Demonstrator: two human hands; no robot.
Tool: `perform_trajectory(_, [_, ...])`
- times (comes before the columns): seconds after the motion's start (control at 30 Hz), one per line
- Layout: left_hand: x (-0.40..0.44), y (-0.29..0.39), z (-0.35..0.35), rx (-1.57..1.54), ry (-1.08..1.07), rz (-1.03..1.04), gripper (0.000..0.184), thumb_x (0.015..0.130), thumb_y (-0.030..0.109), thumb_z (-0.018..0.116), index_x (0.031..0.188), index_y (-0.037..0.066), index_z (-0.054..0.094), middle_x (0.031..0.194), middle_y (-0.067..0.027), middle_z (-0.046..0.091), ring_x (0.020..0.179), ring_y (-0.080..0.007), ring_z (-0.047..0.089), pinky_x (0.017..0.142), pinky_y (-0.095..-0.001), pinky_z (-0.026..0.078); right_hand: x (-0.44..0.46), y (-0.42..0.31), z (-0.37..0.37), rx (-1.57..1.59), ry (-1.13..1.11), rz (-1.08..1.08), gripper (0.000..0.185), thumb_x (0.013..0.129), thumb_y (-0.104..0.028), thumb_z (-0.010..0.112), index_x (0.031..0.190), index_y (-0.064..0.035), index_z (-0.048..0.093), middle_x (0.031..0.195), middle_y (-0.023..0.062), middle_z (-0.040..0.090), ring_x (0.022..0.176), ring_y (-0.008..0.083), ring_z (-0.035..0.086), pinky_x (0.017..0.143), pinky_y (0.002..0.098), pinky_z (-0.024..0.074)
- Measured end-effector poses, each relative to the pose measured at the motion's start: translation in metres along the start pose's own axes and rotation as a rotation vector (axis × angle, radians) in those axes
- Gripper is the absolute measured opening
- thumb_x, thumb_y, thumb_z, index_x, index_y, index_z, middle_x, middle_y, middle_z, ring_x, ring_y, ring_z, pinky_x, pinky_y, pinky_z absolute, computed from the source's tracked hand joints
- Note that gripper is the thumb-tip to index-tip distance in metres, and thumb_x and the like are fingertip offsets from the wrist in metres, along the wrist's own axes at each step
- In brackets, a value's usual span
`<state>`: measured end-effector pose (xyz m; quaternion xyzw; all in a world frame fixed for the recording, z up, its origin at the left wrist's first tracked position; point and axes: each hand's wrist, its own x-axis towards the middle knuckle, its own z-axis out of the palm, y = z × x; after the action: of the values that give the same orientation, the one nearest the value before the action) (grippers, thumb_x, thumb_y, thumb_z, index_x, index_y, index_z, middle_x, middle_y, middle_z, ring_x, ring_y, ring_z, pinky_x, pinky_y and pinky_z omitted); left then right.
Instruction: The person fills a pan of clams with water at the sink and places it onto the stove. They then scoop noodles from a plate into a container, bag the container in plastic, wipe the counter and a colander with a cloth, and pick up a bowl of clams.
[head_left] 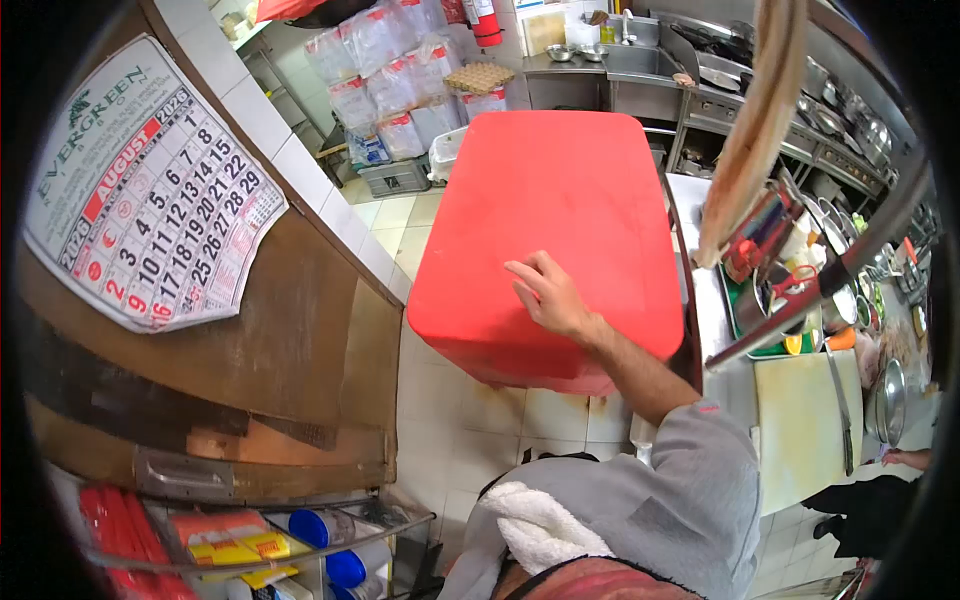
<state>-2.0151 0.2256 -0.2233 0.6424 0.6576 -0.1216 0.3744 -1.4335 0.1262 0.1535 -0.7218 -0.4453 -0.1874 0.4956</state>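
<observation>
My right hand (548, 294) reaches in from the right, its forearm coming out of a grey sleeve (690, 470). The fingers are bent a little and spread apart, with nothing seen in them. Beneath it is a large red box (550, 190) with a smooth top and rounded corners, standing on the tiled floor. Whether the hand touches the top or hovers just over it, I cannot tell. My left hand is out of view. A white towel (545, 525) hangs around my neck.
At right, a counter holds a cutting board (805, 420), a long knife (840, 410) and a tray of bottles and tools. Another person's hand (905, 458) shows beyond. A wooden door (300, 340) with a calendar (150, 190) stands left. Wrapped packages (385, 80) are stacked behind.
</observation>
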Motion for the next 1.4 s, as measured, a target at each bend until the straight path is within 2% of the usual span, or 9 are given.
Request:
perform_trajectory(0.07, [0.036, 0.017, -0.021, -0.015, -0.011, -0.015, 0.031, 0.090, 0.028, 0.051, 0.102, 0.000, 0.057, 0.097, -0.0118, 0.059, 0.089, -0.0238, 0.055, 0.080, -0.0344, 0.044, 0.035, 0.030, 0.026, -0.200, -0.205, -0.110, 0.035, 0.078, -0.010, 0.059, 0.113, -0.0090, 0.053, 0.101, 0.0137, 0.050, 0.089, 0.0283, 0.053, 0.071, 0.0376, 0.0450])
perform_trajectory(0.23, [0.150, 0.079, -0.095, -0.050, -0.012, 0.013, 0.029, 0.089, 0.026, 0.053, 0.101, 0.000, 0.057, 0.096, -0.0103, 0.059, 0.088, -0.0224, 0.055, 0.079, -0.0335, 0.044, 0.114, 0.132, 0.079, -0.668, -0.116, -0.115, 0.045, 0.077, -0.025, 0.063, 0.119, -0.0141, 0.050, 0.121, 0.0188, 0.040, 0.113, 0.0342, 0.039, 0.091, 0.0510, 0.0325])
perform_trajectory(0.33, [0.231, 0.137, -0.151, -0.100, -0.014, 0.062, 0.027, 0.088, 0.025, 0.054, 0.100, 0.001, 0.058, 0.096, -0.0095, 0.059, 0.087, -0.0216, 0.055, 0.079, -0.0330, 0.044, 0.131, 0.179, 0.093, -0.789, -0.046, 0.106, 0.051, 0.080, -0.035, 0.060, 0.124, -0.0159, 0.046, 0.129, 0.0189, 0.034, 0.121, 0.0351, 0.031, 0.095, 0.0544, 0.0269])
perform_trajectory(0.4, [0.285, 0.188, -0.188, -0.177, -0.015, 0.109, 0.027, 0.088, 0.024, 0.054, 0.100, 0.001, 0.058, 0.095, -0.0089, 0.058, 0.087, -0.0210, 0.055, 0.078, -0.0327, 0.044, 0.140, 0.185, 0.100, -0.883, 0.007, 0.509, 0.056, 0.082, -0.046, 0.055, 0.129, -0.0183, 0.042, 0.134, 0.0187, 0.029, 0.125, 0.0351, 0.026, 0.097, 0.0560, 0.0238])
perform_trajectory(0.5, [0.361, 0.268, -0.236, -0.331, -0.031, 0.196, 0.025, 0.087, 0.023, 0.055, 0.100, 0.001, 0.058, 0.095, -0.0080, 0.058, 0.086, -0.0202, 0.055, 0.078, -0.0322, 0.044, 0.142, 0.187, 0.101, -0.959, -0.051, 0.574, 0.062, 0.082, -0.054, 0.051, 0.132, -0.0196, 0.039, 0.137, 0.0182, 0.025, 0.127, 0.0349, 0.023, 0.098, 0.0573, 0.0217])
perform_trajectory(0.6, [0.416, 0.373, -0.278, -0.464, -0.113, 0.363, 0.022, 0.086, 0.020, 0.059, 0.098, 0.001, 0.057, 0.093, -0.0036, 0.057, 0.083, -0.0172, 0.052, 0.077, -0.0312, 0.043, 0.148, 0.192, 0.104, -1.014, -0.006, 0.704, 0.062, 0.081, -0.054, 0.052, 0.131, -0.0195, 0.040, 0.137, 0.0169, 0.026, 0.127, 0.0338, 0.023, 0.098, 0.0568, 0.0219])
perform_trajectory(0.67, [0.450, 0.443, -0.291, -0.432, -0.146, 0.558, 0.029, 0.085, 0.030, 0.059, 0.101, 0.007, 0.056, 0.090, -0.0001, 0.056, 0.070, -0.0099, 0.049, 0.054, -0.0262, 0.040, 0.149, 0.193, 0.105, -1.024, 0.016, 0.731, 0.062, 0.081, -0.054, 0.052, 0.131, -0.0198, 0.040, 0.137, 0.0167, 0.026, 0.127, 0.0334, 0.023, 0.098, 0.0563, 0.0219])
perform_trajectory(1.0, [0.447, 0.722, -0.291, -0.352, -0.428, 0.794, 0.028, 0.084, 0.020, 0.063, 0.098, -0.003, 0.061, 0.103, -0.0059, 0.057, 0.088, -0.0134, 0.053, 0.080, -0.0257, 0.043, 0.170, 0.220, 0.097, -1.109, 0.240, 0.973, 0.062, 0.082, -0.053, 0.053, 0.132, -0.0194, 0.040, 0.137, 0.0173, 0.026, 0.128, 0.0329, 0.023, 0.100, 0.0560, 0.0193])
perform_trajectory(1.4, [0.500, 0.998, -0.264, -0.146, -0.512, 0.854, 0.024, 0.081, 0.023, 0.063, 0.094, 0.003, 0.060, 0.074, -0.0011, 0.057, 0.063, -0.0088, 0.047, 0.057, -0.0237, 0.039, 0.207, 0.233, 0.117, -1.291, 0.310, 1.291, 0.057, 0.081, -0.047, 0.056, 0.129, -0.0182, 0.044, 0.136, 0.0147, 0.029, 0.127, 0.0307, 0.025, 0.099, 0.0546, 0.0157])
